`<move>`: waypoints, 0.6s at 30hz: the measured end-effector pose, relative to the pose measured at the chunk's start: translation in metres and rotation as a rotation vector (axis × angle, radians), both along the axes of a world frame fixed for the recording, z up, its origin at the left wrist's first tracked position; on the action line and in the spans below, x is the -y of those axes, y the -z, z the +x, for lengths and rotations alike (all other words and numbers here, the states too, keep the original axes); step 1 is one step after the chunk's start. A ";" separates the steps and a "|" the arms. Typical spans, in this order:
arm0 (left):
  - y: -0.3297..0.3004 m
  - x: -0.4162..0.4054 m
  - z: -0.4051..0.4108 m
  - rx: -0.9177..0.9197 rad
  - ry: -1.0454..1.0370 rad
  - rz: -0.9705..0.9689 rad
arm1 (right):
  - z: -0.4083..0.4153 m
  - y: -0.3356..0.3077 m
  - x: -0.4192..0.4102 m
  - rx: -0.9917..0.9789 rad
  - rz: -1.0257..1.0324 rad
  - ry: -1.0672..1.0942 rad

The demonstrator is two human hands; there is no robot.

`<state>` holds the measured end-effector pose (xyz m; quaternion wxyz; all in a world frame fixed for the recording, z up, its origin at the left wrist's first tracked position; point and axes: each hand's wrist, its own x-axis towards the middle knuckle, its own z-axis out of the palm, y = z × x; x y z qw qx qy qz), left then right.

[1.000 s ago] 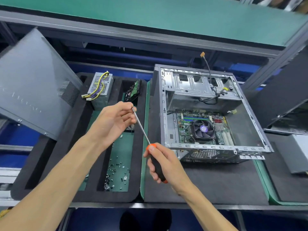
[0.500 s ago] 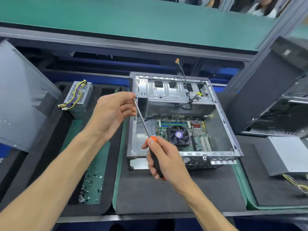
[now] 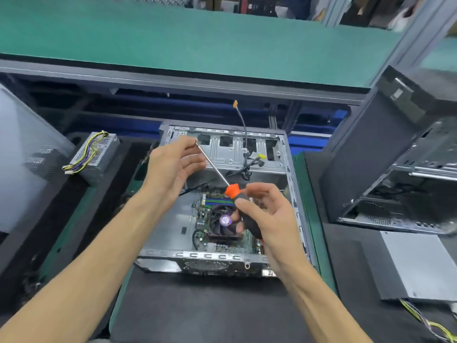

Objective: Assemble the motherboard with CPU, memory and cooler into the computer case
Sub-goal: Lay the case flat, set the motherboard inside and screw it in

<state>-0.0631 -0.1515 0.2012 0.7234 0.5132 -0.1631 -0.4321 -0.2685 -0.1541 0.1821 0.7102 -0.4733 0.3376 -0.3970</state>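
Head view: my forearms reach in from the near edge of the surface [image 3: 210, 313], over its black mat. My right hand [image 3: 268, 219] is wrapped round the black handle of the screwdriver [image 3: 232, 190], thumb along the handle just below the orange collar. The shaft slants up and away to my left hand [image 3: 173, 167], whose thumb and forefinger pinch the tip; whether a screw sits there I cannot tell. Both hands hover above the open case [image 3: 222, 259], which lies on its side in the middle of the surface. Inside it the motherboard [image 3: 202, 219] lies flat, with the cooler [image 3: 223, 222] on it and the memory [image 3: 217, 201] just beyond. Cables [image 3: 247, 164] trail over the drive bay at the far end. A power supply [image 3: 95, 154] sits toward the far left, a second case [image 3: 395, 169] at the right edge.
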 end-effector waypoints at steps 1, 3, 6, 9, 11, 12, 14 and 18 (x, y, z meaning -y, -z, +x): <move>0.000 0.004 -0.002 0.001 -0.006 0.011 | -0.002 0.000 0.005 0.021 0.030 0.003; 0.001 0.012 -0.003 -0.017 -0.018 0.023 | -0.006 -0.001 0.017 0.056 0.087 -0.013; 0.003 0.020 0.001 -0.060 -0.038 0.014 | -0.008 -0.001 0.031 0.152 0.173 -0.021; 0.009 0.024 0.007 -0.097 -0.070 0.008 | -0.005 0.003 0.037 0.304 0.207 0.014; 0.015 0.024 0.007 -0.124 -0.084 0.005 | -0.002 0.005 0.042 0.351 0.179 0.069; 0.018 0.024 0.007 -0.135 -0.089 0.006 | 0.000 0.006 0.046 0.350 0.155 0.106; 0.023 0.022 0.005 -0.146 -0.098 0.008 | 0.006 0.008 0.051 0.342 0.125 0.186; 0.028 0.020 0.004 -0.141 -0.098 -0.016 | 0.022 0.018 0.057 0.315 0.175 0.308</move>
